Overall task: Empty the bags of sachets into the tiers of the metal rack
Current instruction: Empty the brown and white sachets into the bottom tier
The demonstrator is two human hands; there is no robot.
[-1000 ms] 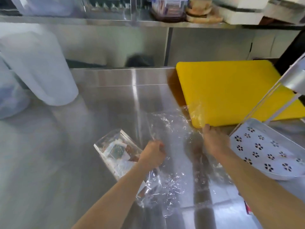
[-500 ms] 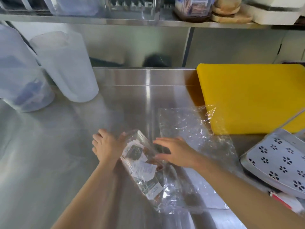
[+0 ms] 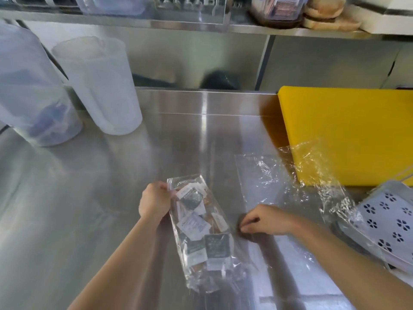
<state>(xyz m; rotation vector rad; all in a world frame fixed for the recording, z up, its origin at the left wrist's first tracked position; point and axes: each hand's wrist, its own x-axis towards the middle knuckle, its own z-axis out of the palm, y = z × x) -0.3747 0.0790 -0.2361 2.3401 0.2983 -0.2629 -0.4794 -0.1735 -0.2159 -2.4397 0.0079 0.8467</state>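
A clear plastic bag of sachets sits on the steel counter in the lower middle, filled with white and dark packets. My left hand grips the bag's upper left edge near its far end. My right hand rests just right of the bag with fingers pinched together at the counter; whether it holds anything is unclear. An empty crumpled clear bag lies to the right, partly over the yellow board. A perforated white tier of the metal rack shows at the right edge.
A yellow cutting board lies at the back right. Two translucent plastic containers stand at the back left. A steel shelf with tubs runs overhead along the back wall.
My hands left the empty bag and went to the sachet bag. The left hand now grips its upper edge, the bag sits more upright, and the right hand drew back to its right side.
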